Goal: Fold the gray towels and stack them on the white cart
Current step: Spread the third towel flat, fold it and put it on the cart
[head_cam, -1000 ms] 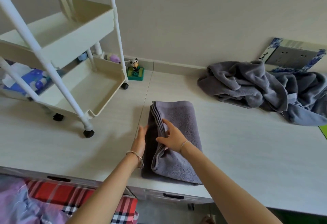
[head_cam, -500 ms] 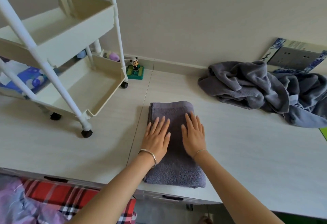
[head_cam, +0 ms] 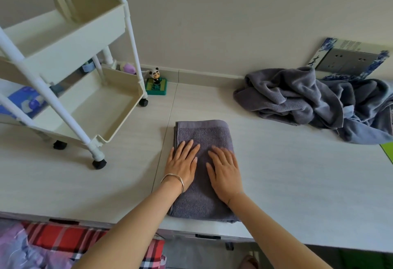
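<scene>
Gray towel (head_cam: pixel 204 136) lies folded under my left hand (head_cam: pixel 182 162) and right hand (head_cam: pixel 225 168), fingers straight; pile (head_cam: pixel 297 96) at right unfolded, cart (head_cam: pixel 74 56) without towels.

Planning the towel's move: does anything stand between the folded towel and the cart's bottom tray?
Nothing visible does. Bare counter lies between the folded gray towel and the white cart's bottom tray; the panda figurine sits farther back.

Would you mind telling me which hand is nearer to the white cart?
The left. The left hand lies flat on the left half of the folded towel, toward the cart; the right hand lies on its right half, farther away.
</scene>
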### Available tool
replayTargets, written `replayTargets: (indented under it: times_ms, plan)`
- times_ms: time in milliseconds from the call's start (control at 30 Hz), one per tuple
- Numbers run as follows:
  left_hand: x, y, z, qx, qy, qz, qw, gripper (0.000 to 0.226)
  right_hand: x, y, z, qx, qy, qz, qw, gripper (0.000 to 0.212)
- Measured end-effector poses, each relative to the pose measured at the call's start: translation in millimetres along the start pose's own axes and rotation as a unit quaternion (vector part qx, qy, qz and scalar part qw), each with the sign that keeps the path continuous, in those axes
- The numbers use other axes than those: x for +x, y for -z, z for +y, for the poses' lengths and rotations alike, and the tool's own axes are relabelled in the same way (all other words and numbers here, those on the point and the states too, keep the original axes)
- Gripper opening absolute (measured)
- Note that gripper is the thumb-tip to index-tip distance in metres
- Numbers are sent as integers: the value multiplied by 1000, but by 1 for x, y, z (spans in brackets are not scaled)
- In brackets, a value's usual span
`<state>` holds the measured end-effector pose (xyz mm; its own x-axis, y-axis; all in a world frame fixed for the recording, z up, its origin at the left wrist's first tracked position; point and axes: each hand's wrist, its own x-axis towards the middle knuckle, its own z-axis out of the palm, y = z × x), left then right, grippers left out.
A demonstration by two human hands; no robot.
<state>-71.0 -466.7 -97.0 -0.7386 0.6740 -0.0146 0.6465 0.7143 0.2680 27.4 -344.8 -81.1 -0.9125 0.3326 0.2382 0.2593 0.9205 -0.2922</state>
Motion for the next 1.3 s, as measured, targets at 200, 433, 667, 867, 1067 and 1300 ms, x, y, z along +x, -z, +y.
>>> replayTargets:
  times_ms: [200, 433, 667, 867, 1067, 1300]
  plan:
    - [7, 7, 1, -7, 10, -22, 1000, 85, -56, 9, -36, 83, 96, 3, 992, 21]
    - [6, 21, 4, 1, 14, 29, 999, 66, -74, 16, -4, 53, 102, -7, 993, 39]
    - [-26, 23, 8, 116, -27, 63, 991, 47, -57, 50, 76, 32, -66, -85, 994, 87]
    - [-49, 17, 22, 66, -90, 120, 986, 43, -37, 52, 89, 1, -115, -28, 993, 54]
    - [-7, 34, 29, 41, -58, 34, 997, 58, 12, 34, 45, 31, -102, 22, 994, 55]
    - [27, 7, 3, 48, -8, -42, 998, 86, 20, 4, 60, -27, -132, -71, 988, 70]
